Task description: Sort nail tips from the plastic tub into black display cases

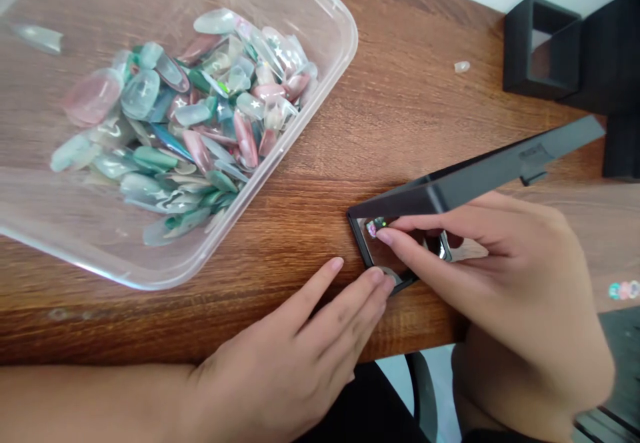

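Keep the pinch light and the black hinged case (420, 196) steady, I reckon, so the small iridescent gem (371, 229) inside it doesn't skid. Right hand (525, 283) seems to have it between thumb and index, reaching under the case's tilted lid (500, 171); left hand (310, 336) lies loosely flat, grasping nothing, fingertips on the case's near edge.

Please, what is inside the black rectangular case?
Inside the case, a small, shiny, multicoloured piece is visible near the right hand. The hand and raised black lid cover part of the interior; what lies there cannot be seen.
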Demonstrator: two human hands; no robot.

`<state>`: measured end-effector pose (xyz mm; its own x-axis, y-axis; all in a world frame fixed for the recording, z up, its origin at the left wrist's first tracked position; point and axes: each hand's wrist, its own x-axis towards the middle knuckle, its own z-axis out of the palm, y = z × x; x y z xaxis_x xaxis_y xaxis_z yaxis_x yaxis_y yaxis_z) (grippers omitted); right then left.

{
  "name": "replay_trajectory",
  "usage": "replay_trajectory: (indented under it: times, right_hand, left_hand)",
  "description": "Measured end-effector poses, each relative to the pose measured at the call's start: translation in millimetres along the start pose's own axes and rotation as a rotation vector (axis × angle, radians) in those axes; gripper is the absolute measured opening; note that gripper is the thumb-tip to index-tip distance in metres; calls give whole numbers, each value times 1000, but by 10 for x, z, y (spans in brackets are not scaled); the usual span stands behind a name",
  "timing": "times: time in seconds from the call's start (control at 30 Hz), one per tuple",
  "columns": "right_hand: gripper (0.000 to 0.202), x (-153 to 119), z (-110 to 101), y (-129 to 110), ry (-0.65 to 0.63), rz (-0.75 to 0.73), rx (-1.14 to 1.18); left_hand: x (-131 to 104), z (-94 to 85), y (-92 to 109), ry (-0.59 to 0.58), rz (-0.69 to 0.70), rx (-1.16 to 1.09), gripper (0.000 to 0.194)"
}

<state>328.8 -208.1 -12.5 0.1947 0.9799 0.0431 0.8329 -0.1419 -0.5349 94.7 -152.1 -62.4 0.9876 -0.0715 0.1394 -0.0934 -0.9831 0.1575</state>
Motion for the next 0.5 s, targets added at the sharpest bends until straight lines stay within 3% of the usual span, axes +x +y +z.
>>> replay_trajectory:
  times: [0.23, 0.4, 0.5]
  right_hand:
    - [17, 50, -43, 46, -77, -21, 129]
    - [13, 37, -66, 1, -71, -61, 120]
    - [10, -84, -109, 169, -8, -88, 18]
  left_hand:
    - [-17, -2, -14, 5, 4, 14, 68]
    - [26, 15, 2, -4, -2, 52, 65]
    - [51, -14, 15, 8, 7, 103, 58]
